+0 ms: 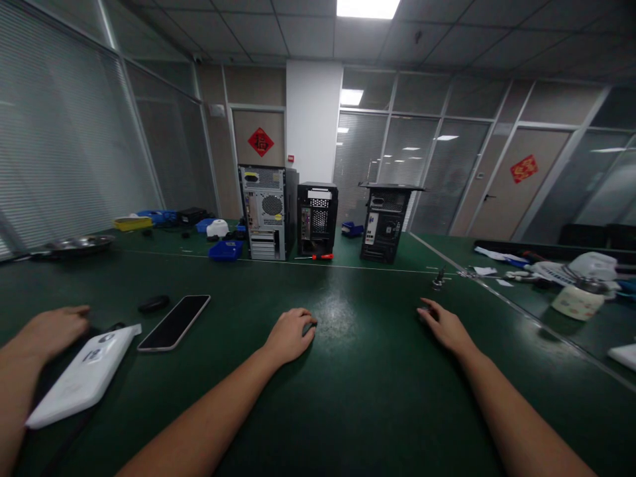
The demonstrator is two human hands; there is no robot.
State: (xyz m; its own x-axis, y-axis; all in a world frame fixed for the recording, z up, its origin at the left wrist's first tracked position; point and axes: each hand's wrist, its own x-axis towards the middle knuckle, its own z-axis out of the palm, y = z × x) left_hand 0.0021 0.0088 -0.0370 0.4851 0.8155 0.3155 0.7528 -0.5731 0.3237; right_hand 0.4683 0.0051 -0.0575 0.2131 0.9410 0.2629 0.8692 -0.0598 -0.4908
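Note:
My left hand (pixel 291 334) rests on the green table (pixel 358 397), its fingers closed round a small dark grey rounded thing (pixel 309 326) that shows only in part. To the right, my right hand (pixel 444 326) lies low over the tabletop, thumb and fingers curled at a small dark thing (pixel 426 307) too hidden to name. Just beyond that hand stands a small dark metallic object (pixel 438 279). A phone (pixel 176 322) lies face up left of my left hand, beside a black oval object (pixel 154 303).
Three computer cases (pixel 265 212) stand at the back, a red-handled screwdriver (pixel 322 256) before them. At the left are another person's hand (pixel 52 331), a white packet (pixel 87 374) and a blue bin (pixel 225 250). A jar (pixel 580 299) stands right, beyond a table seam.

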